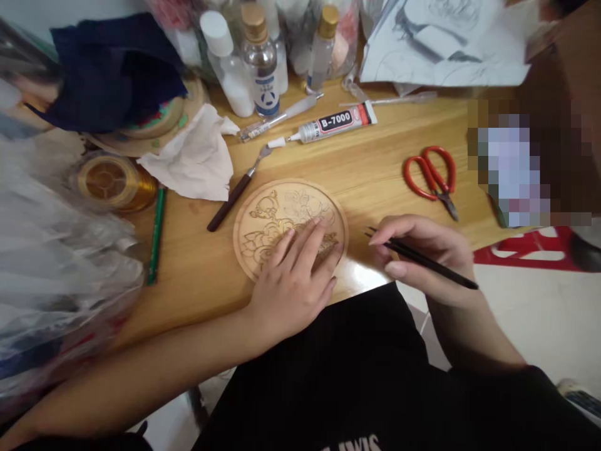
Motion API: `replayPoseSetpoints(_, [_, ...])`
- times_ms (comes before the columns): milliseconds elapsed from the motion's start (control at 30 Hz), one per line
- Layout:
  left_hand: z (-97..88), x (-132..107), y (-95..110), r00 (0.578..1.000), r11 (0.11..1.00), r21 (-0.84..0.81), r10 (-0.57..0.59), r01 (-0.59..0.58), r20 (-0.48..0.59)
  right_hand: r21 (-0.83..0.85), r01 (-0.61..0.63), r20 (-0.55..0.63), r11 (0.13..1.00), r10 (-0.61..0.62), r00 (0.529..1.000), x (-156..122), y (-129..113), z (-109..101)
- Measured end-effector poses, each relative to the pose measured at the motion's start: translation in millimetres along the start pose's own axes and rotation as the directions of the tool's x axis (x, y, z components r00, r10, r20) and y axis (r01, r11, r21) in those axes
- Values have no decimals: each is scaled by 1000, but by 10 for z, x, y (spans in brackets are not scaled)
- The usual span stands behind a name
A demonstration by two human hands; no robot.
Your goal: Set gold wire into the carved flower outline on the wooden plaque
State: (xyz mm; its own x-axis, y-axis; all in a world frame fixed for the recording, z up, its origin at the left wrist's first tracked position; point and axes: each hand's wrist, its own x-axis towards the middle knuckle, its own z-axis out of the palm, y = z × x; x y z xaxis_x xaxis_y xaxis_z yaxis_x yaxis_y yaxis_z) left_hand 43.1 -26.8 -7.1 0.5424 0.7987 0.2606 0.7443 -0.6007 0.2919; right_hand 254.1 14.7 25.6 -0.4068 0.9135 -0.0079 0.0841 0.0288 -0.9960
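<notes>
A round wooden plaque (256, 241) with a raised rim lies at the table's front edge. Gold wire outlines flowers and a small figure on it, while part of the design at its upper right is only thin drawn lines. My left hand (300, 275) rests flat across its lower right part, fingers spread, hiding some of the pattern. To the right of the plaque and apart from it, my right hand (422, 250) pinches a pair of black tweezers (429, 263), whose tips point left toward the plaque.
Around the plaque lie a palette knife (235, 197), a B-7000 glue tube (335, 123), red-handled scissors (432, 178), a crumpled tissue (192, 153), a green pencil (157, 235) and a wire spool (113, 181). Bottles (263, 69) and drawing sheets (446, 44) stand behind; plastic bags (51, 250) fill the left.
</notes>
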Motion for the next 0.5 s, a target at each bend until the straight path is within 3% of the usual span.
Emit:
replayPoseSetpoints(233, [12,6,-1,1000,1000,-23,-21,21,-21,-292,168,103,942,-143,984,50,73,38])
replayPoseSetpoints(500, [6,12,0,1000,1000,-9,-13,13,-17,-102,-77,-30,992,75,997,-2,102,91])
